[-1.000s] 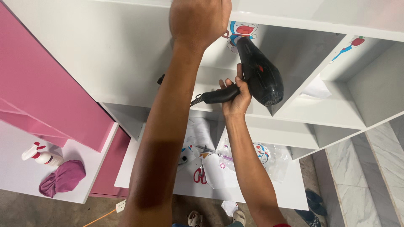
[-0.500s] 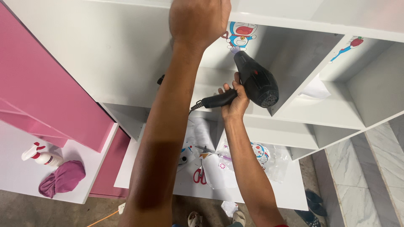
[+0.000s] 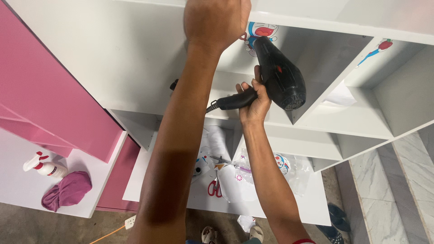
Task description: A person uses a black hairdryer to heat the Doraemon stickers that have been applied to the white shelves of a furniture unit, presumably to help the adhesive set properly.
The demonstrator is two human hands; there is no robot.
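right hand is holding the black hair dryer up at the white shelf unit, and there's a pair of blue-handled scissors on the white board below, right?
Not quite: the scissors have red handles, not blue, as the head view shows. The rest holds: the right hand grips the black hair dryer at the white shelf unit, and the scissors lie on the white board below.

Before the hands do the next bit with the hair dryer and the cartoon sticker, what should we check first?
1. Right hand grips the black hair dryer by its handle: ok.
2. Dryer's front end points toward the cartoon sticker: ok.
3. Left hand rests on the white shelf unit beside the sticker: ok.
4. Dryer switched on: cannot tell.
5. Sticker lying flat: cannot tell, partly hidden.
6. Red scissors lie on the panel below, away from both hands: ok.
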